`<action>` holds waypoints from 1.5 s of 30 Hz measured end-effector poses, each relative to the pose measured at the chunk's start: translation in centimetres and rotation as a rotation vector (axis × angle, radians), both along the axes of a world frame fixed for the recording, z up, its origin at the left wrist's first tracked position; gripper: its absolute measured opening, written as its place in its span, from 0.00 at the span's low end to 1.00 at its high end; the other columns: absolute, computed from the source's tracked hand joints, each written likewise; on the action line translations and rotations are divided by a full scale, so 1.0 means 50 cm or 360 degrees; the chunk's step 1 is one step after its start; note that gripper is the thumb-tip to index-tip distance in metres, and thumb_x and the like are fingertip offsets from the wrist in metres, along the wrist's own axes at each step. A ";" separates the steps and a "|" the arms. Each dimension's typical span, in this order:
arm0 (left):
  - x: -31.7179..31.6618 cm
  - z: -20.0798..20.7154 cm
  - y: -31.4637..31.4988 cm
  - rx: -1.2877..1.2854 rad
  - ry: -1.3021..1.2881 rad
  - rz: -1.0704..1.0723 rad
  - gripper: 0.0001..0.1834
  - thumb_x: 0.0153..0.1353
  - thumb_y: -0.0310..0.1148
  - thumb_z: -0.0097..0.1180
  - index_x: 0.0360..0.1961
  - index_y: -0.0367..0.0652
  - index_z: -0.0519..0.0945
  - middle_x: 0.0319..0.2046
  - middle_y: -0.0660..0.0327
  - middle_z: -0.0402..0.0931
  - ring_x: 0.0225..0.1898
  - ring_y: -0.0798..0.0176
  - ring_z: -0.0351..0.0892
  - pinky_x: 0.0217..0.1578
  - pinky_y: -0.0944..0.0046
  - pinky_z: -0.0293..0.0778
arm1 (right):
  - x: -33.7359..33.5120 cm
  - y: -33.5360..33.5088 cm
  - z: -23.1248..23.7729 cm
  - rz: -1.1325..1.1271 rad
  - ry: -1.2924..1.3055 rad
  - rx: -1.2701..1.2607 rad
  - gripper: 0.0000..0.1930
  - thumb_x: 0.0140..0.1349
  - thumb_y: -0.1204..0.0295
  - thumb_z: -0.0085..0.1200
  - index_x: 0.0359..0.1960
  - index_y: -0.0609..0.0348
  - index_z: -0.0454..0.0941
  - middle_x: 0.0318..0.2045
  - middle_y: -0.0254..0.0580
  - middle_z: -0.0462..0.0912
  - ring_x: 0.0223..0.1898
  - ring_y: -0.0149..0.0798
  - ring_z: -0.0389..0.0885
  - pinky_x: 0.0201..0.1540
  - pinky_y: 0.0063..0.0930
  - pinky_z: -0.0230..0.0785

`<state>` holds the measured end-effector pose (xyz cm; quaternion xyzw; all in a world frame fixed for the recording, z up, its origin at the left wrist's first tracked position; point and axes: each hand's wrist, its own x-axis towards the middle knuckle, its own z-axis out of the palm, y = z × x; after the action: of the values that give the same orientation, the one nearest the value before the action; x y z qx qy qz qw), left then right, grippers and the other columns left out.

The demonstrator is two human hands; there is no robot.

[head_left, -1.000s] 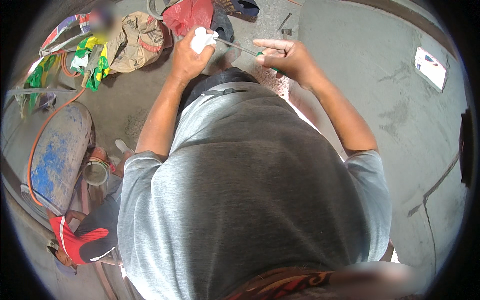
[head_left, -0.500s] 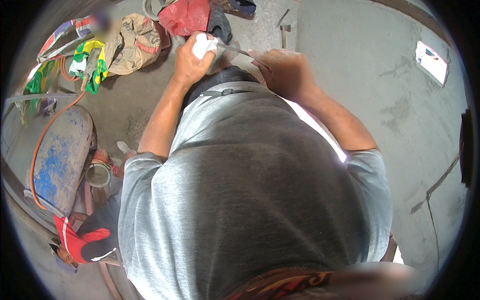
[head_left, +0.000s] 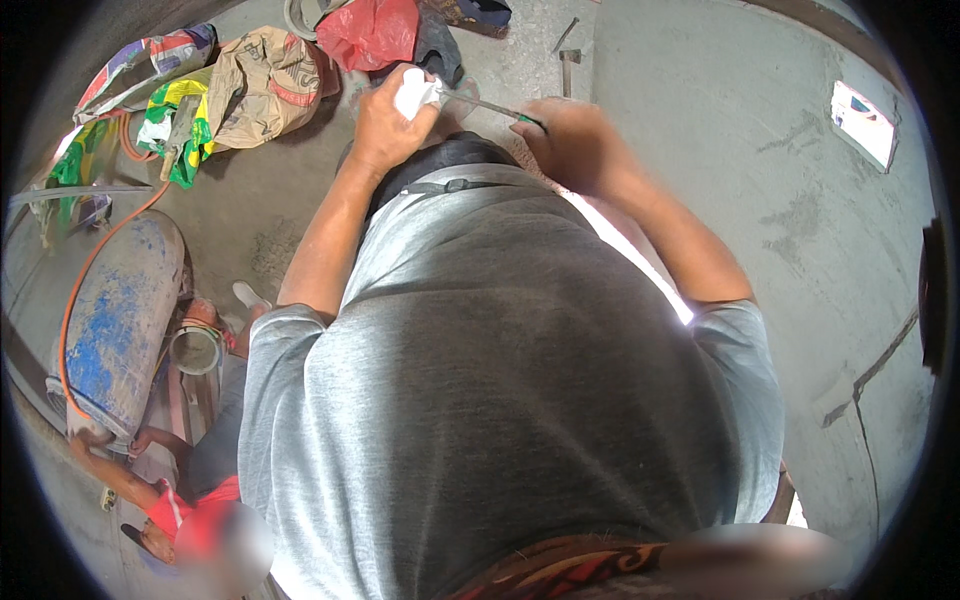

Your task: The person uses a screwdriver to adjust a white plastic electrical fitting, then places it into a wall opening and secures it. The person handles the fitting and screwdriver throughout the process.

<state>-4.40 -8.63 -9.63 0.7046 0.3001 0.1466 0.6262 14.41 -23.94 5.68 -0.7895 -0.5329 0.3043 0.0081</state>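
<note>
Centre stage, far side of the grey shirt [head_left: 510, 350], and it was the left grip [head_left: 388, 125] doing the steady work: closed around a small white piece [head_left: 411, 94], part of which stuck out beyond the fingers. Up in front of the body it sat, apparently so that its right side faced the tool squarely.

Over on the right, the right grip [head_left: 575, 140], blurred, was wrapped about the green handle of a screwdriver [head_left: 488, 104]. The shaft ran left, right up to the white piece; whether the tip sat inside or only beside it was too small to tell. Lined up like that, one side could brace while the other bore on the handle, or so it looked.

Farther off, a red plastic bag [head_left: 368, 32] and a crumpled brown sack [head_left: 268, 80] lay out of the way. And away left, an orange hose [head_left: 72, 300] draped along a blue-stained drum [head_left: 118, 310], a co-worker's arm [head_left: 125, 478] reaching its near end, perhaps to steady it.
</note>
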 end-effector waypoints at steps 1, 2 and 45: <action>0.000 -0.005 -0.005 0.0004 -0.0014 0.0046 0.15 0.59 0.34 0.66 0.47 0.44 0.83 0.36 0.52 0.89 0.40 0.54 0.92 0.42 0.58 0.83 | -0.011 0.000 0.002 0.0096 -0.0119 0.0124 0.14 0.69 0.61 0.60 0.48 0.56 0.88 0.36 0.48 0.89 0.38 0.48 0.89 0.41 0.44 0.80; -0.002 -0.010 -0.008 0.0008 -0.0029 0.0092 0.15 0.59 0.34 0.66 0.47 0.44 0.83 0.36 0.52 0.89 0.41 0.54 0.92 0.42 0.58 0.83 | -0.022 0.002 0.004 0.0191 -0.0237 0.0248 0.14 0.68 0.62 0.62 0.49 0.55 0.88 0.34 0.48 0.88 0.36 0.46 0.88 0.39 0.41 0.80; 0.047 -0.011 -0.009 0.0006 0.0025 -0.0029 0.15 0.60 0.37 0.66 0.47 0.45 0.83 0.36 0.51 0.89 0.40 0.51 0.92 0.43 0.56 0.83 | 0.016 -0.003 0.024 0.0144 -0.0484 0.0499 0.08 0.61 0.64 0.70 0.37 0.51 0.88 0.36 0.38 0.86 0.37 0.46 0.86 0.36 0.41 0.81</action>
<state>-2.08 -9.10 -10.19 0.7095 0.2983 0.1361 0.6237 15.20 -24.10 6.89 -0.7908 -0.6035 0.0952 0.0366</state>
